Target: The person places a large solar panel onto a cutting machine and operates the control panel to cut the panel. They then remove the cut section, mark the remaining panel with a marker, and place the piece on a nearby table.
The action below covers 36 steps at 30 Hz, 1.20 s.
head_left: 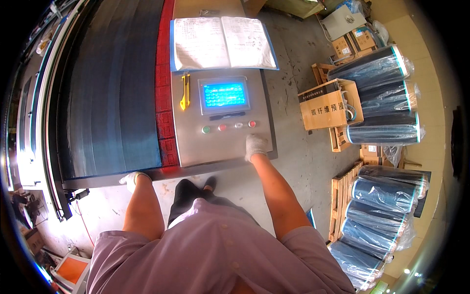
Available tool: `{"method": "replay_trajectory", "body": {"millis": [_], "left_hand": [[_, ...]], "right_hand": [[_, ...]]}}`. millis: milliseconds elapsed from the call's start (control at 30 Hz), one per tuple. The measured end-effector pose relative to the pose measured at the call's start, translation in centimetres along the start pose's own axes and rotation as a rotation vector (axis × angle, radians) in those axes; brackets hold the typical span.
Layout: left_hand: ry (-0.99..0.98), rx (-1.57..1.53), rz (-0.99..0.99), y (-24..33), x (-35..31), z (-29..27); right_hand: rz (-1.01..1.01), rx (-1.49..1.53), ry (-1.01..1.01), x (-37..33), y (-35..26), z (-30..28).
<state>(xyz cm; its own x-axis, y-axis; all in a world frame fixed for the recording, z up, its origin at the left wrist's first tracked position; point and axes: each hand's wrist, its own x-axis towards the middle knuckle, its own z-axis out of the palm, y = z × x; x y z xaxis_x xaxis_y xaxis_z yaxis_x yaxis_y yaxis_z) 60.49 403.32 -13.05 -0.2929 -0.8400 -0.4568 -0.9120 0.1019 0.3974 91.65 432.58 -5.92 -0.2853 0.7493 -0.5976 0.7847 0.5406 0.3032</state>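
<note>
My right hand (256,146), in a pale knit glove, rests on the metal control panel (220,152) just below a red button (252,124). Its fingers look curled in, and no object shows in them. Further left, my left hand (131,180), gloved too, lies at the front edge of the machine bed (112,122); its fingers look spread along that edge, partly hidden by the wrist. A lit blue touchscreen (224,94) sits above the row of buttons. Beside it lie a yellow cutter (185,93) and a black marker (227,116).
An open notebook (223,43) covers the panel's far end. A red strip (165,98) separates panel and dark bed. To the right, plastic-wrapped rolls (382,127) lie on wooden pallets (342,201), with an open cardboard box (325,105) by them. A long rail (51,122) borders the bed's left.
</note>
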Motion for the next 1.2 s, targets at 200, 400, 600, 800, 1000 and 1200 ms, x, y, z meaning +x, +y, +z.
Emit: {"method": "replay_trajectory", "body": {"millis": [200, 400, 600, 800, 1000, 1200], "left_hand": [[-0.018, -0.025, -0.020, 0.8, -2.4, -2.6], [-0.035, -0.051, -0.041, 0.0, -0.7, -0.7], [-0.054, -0.071, -0.062, -0.5, 0.6, 0.6], [-0.034, 0.042, 0.063, -1.4, 5.0, 2.2], [-0.005, 0.027, 0.042, -0.8, 2.7, 1.3], [0.022, 0.122, 0.109, -0.9, 2.9, 1.8]], "right_hand": [[0.000, -0.040, -0.022, 0.5, 0.0, 0.5], [0.017, -0.016, 0.054, 0.8, 0.0, 1.4], [0.004, -0.026, 0.039, 0.2, 0.0, 0.4], [-0.006, -0.011, 0.063, 0.9, 0.1, 1.3], [0.002, -0.009, 0.039, 1.0, 0.2, 1.5], [0.002, -0.009, 0.000, 0.8, 0.1, 0.9]]}}
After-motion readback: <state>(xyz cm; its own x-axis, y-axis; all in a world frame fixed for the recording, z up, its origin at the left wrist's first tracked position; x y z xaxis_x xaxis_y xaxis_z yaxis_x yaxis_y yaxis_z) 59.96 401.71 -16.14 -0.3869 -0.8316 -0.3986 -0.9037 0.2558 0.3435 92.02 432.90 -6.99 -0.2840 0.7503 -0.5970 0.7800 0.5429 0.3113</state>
